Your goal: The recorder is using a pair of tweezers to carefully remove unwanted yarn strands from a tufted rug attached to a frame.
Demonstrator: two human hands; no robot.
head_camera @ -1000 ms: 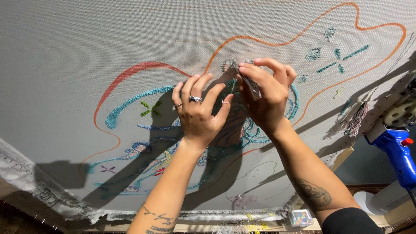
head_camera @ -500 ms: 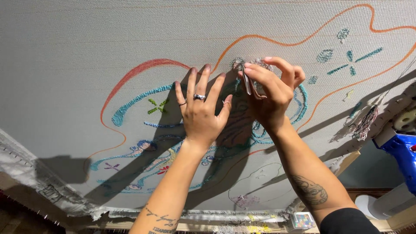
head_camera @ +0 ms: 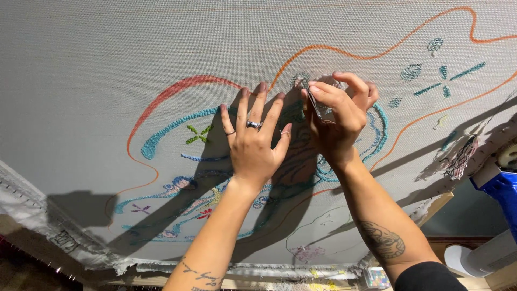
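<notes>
At the fingertips: a small metal tool (head_camera: 319,108), probably snips or scissors, is pinched in the right hand (head_camera: 339,121) against the stretched grey cloth (head_camera: 107,64); only its thin shiny blades show, so I cannot tell its exact kind.
Long axis: the blades run from the fingertips down toward the palm, steeply tilted, with the tips up near the small teal tufted oval (head_camera: 299,81).
Right grip: thumb and fingers pressed together around the tool, knuckles curled, hand touching the cloth.
Left grip: the left hand (head_camera: 253,143) lies flat with fingers spread, holding nothing, pressing on the cloth just beside the right hand; rings show on its fingers.
Nearer hand: the right one is on the tool; the left sits just to its left, thumb nearly touching the right wrist.
Around the hands: a teal yarn outline (head_camera: 172,126) curves under both hands, and an orange drawn line (head_camera: 344,51) sweeps above them.
Further left: a small green yarn cross (head_camera: 198,134) lies near the left hand's little finger.
Upper right: teal tufted marks (head_camera: 441,75) lie well apart from the hands.
Far right: loose yarn ends (head_camera: 458,159) hang at the frame edge, and a blue tool (head_camera: 498,191) sits beyond it.
In the way: nothing lies between tool and cloth; the hands' own shadows darken the work below.
</notes>
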